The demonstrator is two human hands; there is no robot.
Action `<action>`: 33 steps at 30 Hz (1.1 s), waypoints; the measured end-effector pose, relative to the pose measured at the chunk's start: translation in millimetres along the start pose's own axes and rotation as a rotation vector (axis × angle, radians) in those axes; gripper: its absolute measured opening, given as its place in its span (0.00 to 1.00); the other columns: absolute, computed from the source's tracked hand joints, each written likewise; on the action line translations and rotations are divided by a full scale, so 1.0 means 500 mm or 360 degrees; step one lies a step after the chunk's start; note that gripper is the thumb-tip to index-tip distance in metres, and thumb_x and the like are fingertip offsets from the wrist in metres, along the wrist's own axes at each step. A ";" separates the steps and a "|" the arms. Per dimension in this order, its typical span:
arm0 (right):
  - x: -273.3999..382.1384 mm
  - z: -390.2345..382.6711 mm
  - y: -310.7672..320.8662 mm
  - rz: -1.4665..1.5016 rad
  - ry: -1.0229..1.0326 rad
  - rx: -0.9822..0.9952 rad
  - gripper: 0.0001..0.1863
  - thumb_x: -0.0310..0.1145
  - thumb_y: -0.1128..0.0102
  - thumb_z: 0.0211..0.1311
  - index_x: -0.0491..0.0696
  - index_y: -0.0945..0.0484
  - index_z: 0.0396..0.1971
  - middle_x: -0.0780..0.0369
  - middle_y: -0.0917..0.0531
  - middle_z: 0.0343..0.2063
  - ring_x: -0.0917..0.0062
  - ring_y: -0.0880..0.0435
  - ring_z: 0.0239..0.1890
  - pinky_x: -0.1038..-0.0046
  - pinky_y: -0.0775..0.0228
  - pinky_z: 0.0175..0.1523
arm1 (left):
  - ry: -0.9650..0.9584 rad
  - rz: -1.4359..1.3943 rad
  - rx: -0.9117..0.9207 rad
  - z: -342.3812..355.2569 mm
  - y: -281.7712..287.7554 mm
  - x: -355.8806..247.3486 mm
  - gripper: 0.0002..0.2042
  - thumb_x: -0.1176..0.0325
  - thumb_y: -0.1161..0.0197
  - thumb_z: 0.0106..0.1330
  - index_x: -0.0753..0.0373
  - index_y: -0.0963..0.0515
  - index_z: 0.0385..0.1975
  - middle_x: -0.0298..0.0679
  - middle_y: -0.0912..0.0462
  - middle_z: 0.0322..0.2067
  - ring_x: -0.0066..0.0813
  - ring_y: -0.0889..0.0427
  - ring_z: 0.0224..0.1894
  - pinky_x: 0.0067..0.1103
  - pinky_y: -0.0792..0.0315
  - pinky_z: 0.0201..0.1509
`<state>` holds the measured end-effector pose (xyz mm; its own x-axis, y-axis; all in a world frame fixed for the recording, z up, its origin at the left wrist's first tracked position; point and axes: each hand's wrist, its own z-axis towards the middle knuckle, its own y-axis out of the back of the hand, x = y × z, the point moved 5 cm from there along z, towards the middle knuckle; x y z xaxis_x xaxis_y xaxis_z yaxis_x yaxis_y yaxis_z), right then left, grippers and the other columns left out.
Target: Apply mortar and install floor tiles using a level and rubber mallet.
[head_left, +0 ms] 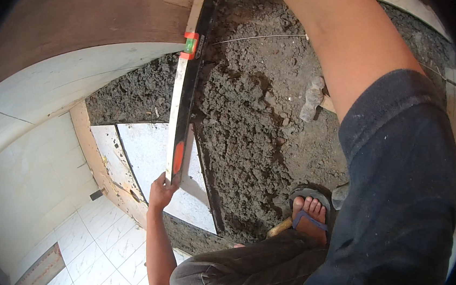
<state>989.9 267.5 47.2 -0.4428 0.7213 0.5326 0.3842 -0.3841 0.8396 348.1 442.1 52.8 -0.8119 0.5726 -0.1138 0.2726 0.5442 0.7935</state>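
Observation:
My left hand (164, 194) is closed round the near end of a long spirit level (178, 100) with red trim and a green vial. The level runs up to the top edge, over a white tile (135, 145) and wet grey mortar (239, 132). A narrower white piece (111, 148) lies left of that tile. My right forearm reaches out of the top of the frame; the hand itself is not in view. Below that forearm a hammer (313, 98) lies on the mortar, its handle partly hidden.
A curved wall (38, 82) bounds the left side. Lower down is a white tiled floor (99, 250). A thin rod (259, 35) crosses the mortar at the top. My sandalled foot (311, 215) stands on the mortar beside a wooden handle (279, 227) and a partly hidden grey object (340, 196).

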 end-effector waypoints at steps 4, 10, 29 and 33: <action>-0.011 0.018 -0.009 0.0129 -0.0177 0.0038 0.29 0.34 0.71 0.80 0.46 0.52 0.77 0.53 0.59 0.78 0.55 0.49 0.77 0.52 0.48 0.77 | 0.0062 0.0032 0.0039 -0.003 0.003 0.000 0.17 0.62 0.29 0.59 0.69 0.20 0.40 0.50 0.16 0.26 0.37 0.18 0.28 0.32 0.26 0.35; 0.005 0.001 0.011 -0.0336 0.0043 0.0065 0.27 0.35 0.68 0.80 0.47 0.47 0.75 0.52 0.58 0.78 0.51 0.44 0.75 0.50 0.38 0.72 | 0.0006 -0.0094 -0.0026 -0.015 -0.005 0.000 0.23 0.59 0.26 0.54 0.68 0.21 0.44 0.44 0.17 0.30 0.33 0.24 0.29 0.29 0.27 0.38; -0.100 0.213 -0.120 -0.0018 -0.0217 -0.0284 0.40 0.59 0.69 0.73 0.56 0.59 0.79 0.43 0.45 0.74 0.48 0.38 0.73 0.48 0.43 0.72 | -0.0011 -0.0610 -0.0331 -0.056 -0.055 0.131 0.23 0.73 0.27 0.51 0.67 0.18 0.50 0.47 0.13 0.42 0.37 0.14 0.46 0.29 0.24 0.54; -0.085 0.181 -0.090 -0.0005 -0.0274 -0.0135 0.41 0.58 0.69 0.73 0.53 0.62 0.79 0.43 0.48 0.75 0.51 0.42 0.75 0.51 0.49 0.75 | 0.0057 -0.0686 -0.0406 -0.066 -0.071 0.161 0.24 0.77 0.34 0.47 0.69 0.19 0.50 0.48 0.13 0.42 0.36 0.14 0.45 0.27 0.24 0.54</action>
<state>1064.9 306.4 -22.8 -0.2959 0.8077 0.5100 0.3101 -0.4238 0.8511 256.0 448.6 35.4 -0.8413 0.3048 -0.4464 -0.2227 0.5570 0.8001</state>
